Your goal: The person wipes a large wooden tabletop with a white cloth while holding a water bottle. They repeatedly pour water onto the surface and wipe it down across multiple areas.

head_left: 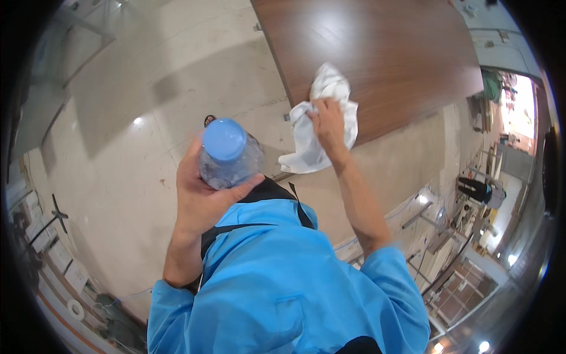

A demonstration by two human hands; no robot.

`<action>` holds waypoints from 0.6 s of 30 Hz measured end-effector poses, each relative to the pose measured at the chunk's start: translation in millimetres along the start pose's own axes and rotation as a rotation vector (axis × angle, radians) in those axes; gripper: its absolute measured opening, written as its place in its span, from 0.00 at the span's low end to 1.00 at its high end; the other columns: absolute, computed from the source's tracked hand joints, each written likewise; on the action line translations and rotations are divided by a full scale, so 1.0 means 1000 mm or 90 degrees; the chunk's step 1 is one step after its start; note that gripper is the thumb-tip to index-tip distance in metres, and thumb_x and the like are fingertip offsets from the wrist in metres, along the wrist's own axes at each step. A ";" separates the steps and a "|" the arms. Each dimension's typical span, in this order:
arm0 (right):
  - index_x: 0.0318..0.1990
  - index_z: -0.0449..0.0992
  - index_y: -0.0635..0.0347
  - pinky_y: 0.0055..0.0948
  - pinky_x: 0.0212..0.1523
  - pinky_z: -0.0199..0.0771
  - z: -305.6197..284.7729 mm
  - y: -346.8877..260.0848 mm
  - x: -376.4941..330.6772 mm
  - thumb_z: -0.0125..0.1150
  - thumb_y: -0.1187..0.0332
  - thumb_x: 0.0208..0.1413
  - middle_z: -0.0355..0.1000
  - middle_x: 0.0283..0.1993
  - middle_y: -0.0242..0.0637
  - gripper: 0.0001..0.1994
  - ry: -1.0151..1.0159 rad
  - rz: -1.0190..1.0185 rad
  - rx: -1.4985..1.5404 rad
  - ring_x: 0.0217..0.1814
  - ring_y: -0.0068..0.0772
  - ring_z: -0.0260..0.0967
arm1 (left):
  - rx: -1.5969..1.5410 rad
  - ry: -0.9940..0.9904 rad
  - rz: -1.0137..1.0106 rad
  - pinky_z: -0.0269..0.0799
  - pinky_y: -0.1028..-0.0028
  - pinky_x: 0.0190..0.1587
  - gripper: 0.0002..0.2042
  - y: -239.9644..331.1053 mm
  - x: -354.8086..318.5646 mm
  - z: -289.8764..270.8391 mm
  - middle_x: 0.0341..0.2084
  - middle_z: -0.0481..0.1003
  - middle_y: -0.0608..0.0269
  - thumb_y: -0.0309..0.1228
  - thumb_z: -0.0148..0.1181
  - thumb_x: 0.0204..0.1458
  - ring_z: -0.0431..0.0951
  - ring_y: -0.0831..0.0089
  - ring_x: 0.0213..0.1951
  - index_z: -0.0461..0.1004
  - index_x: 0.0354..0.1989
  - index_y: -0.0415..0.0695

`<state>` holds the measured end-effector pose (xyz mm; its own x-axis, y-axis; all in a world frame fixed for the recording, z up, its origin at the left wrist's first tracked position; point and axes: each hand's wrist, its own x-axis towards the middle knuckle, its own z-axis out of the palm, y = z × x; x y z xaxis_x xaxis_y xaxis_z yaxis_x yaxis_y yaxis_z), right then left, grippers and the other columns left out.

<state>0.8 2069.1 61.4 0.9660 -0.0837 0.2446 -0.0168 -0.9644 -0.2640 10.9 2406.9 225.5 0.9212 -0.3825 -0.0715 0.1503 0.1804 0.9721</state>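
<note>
My left hand grips a clear plastic bottle with a blue cap, held upright close to my chest. My right hand presses a crumpled white cloth onto the near edge of a dark brown wooden table. Part of the cloth hangs down over the table's edge. I wear a bright blue coat with a black strap across it.
Pale tiled floor spreads to the left of the table. Another person stands far off at the right, among metal frames. Boxes and a roll of tape lie at the lower left.
</note>
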 end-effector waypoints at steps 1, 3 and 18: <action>0.47 0.78 0.59 0.47 0.53 0.70 0.011 -0.008 -0.006 0.72 0.67 0.53 0.73 0.50 0.49 0.16 -0.040 0.018 0.060 0.54 0.56 0.70 | 0.019 0.015 -0.008 0.76 0.70 0.54 0.33 0.000 -0.002 0.002 0.46 0.78 0.60 0.18 0.80 0.40 0.80 0.72 0.49 0.70 0.57 0.36; 0.45 0.77 0.59 0.47 0.49 0.71 0.027 -0.012 -0.007 0.71 0.68 0.54 0.73 0.47 0.48 0.14 -0.080 0.088 0.136 0.50 0.57 0.71 | 0.042 0.013 -0.005 0.76 0.70 0.55 0.34 -0.001 0.000 0.003 0.47 0.78 0.60 0.18 0.80 0.39 0.79 0.73 0.49 0.70 0.58 0.36; 0.45 0.72 0.60 0.52 0.48 0.73 0.046 0.001 0.039 0.66 0.75 0.53 0.72 0.47 0.50 0.13 -0.161 0.081 0.054 0.51 0.57 0.72 | 0.070 0.012 0.032 0.74 0.71 0.56 0.34 -0.009 0.015 -0.010 0.46 0.78 0.62 0.19 0.79 0.40 0.78 0.73 0.50 0.69 0.59 0.37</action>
<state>50.5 2076.4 28.3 0.9913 -0.1273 -0.0337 -0.1309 -0.9250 -0.3566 27.2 2408.6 213.4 0.9332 -0.3585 -0.0244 0.0637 0.0982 0.9931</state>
